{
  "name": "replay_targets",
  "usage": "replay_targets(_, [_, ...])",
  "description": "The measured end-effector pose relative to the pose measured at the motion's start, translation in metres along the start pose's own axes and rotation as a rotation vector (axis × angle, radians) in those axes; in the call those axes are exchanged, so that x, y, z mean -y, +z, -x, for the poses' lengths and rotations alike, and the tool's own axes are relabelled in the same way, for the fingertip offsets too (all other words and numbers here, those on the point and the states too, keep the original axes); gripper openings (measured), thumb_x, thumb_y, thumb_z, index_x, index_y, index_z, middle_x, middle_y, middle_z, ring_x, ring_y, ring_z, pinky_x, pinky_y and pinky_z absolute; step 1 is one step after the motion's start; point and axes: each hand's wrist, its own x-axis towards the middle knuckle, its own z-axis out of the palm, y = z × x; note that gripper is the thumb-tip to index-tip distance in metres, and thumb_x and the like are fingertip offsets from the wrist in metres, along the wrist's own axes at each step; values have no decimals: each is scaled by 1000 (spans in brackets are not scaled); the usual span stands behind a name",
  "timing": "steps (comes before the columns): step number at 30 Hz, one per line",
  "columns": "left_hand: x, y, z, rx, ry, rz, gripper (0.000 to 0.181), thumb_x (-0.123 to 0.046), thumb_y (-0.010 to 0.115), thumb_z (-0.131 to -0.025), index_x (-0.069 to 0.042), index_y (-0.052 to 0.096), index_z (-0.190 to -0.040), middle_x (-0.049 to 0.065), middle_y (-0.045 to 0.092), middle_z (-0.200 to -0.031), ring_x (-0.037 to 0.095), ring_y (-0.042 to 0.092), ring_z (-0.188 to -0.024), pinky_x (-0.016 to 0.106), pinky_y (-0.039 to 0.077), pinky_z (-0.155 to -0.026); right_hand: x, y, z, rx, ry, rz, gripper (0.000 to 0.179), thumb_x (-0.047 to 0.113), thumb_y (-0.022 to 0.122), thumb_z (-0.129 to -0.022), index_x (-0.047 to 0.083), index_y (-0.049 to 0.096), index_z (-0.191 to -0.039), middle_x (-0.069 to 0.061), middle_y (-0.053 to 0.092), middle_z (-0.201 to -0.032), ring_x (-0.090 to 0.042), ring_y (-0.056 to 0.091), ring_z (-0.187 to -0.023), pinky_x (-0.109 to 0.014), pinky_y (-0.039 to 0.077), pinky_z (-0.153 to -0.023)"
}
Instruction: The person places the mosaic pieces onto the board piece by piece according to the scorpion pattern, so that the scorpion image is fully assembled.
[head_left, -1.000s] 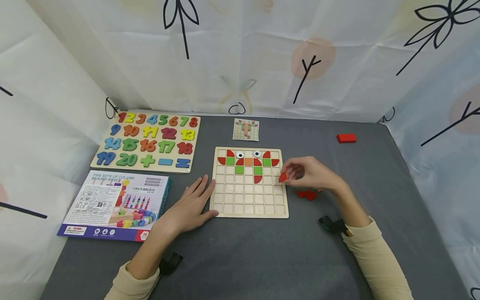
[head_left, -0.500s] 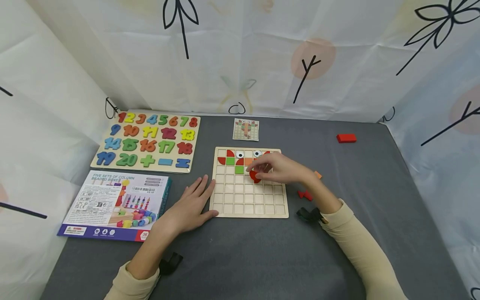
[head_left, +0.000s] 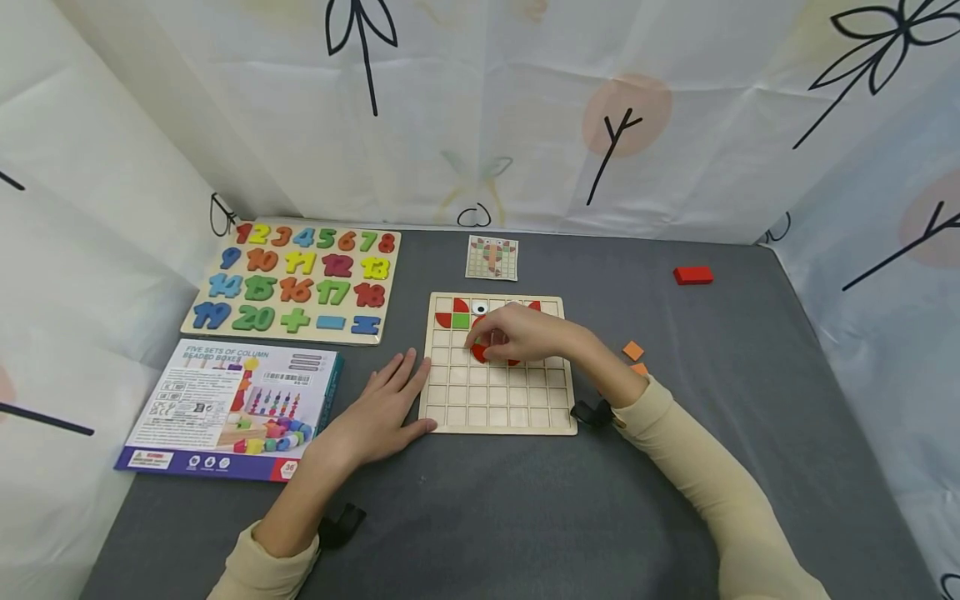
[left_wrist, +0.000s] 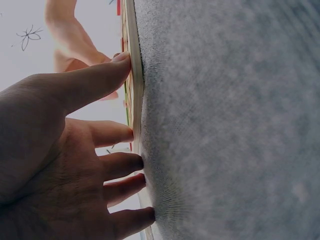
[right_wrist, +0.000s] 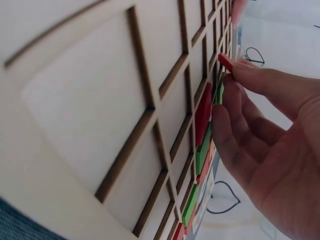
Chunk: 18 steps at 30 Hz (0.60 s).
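My right hand [head_left: 521, 332] is over the wooden grid board [head_left: 498, 419], pinching a red quarter-circle tile [right_wrist: 226, 62] between thumb and fingers, low over a cell left of the middle. Near it in the right wrist view, a green tile [right_wrist: 202, 156] and a red tile [right_wrist: 203, 115] sit in cells. My left hand [head_left: 382, 408] lies with spread, straight fingers at the board's left edge; its thumb [left_wrist: 102, 80] and index finger touch the rim. Green and red tiles fill several upper cells, with an eye tile [head_left: 479, 308] among them. My right hand hides part of that pattern.
A small pattern card [head_left: 492, 258] lies behind the board. Two orange tiles [head_left: 633, 350] lie by the right forearm, and a red block [head_left: 693, 276] is at the back right. On the left are a number puzzle [head_left: 296, 283] and a boxed set [head_left: 195, 400].
My right hand has carried a red tile from the board's right edge leftward across the board. Its forearm now covers the loose red tiles and uncovers the orange ones. The left hand stays put.
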Motion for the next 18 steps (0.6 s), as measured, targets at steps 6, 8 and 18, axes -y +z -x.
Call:
replay_targets(6, [-1,-1,0,-11,6,-3,90,-39,72,-105,-3,25,-172,26,18,-181,50,17,-169,76,22,-130,0,0,-2,11,11,23,27,3,67,-103,8,79,-126,-8,76,-111,-14,68,-89,-30,58,-83])
replay_targets(8, [-1,-1,1,-13,8,-3,90,-39,72,-105,-3,25,-172,26,18,-180,50,17,-169,76,22,-130,1,0,-1,5,10,30,27,3,68,-102,8,80,-125,-9,75,-113,-14,66,-88,-29,56,-82])
replay_targets(18, [-1,0,1,-8,7,-4,90,-39,72,-105,-3,25,-172,26,18,-181,50,17,-169,76,22,-130,1,4,-4,-2,21,73,31,8,72,-101,9,78,-131,-9,75,-108,-11,64,-87,-28,56,-82])
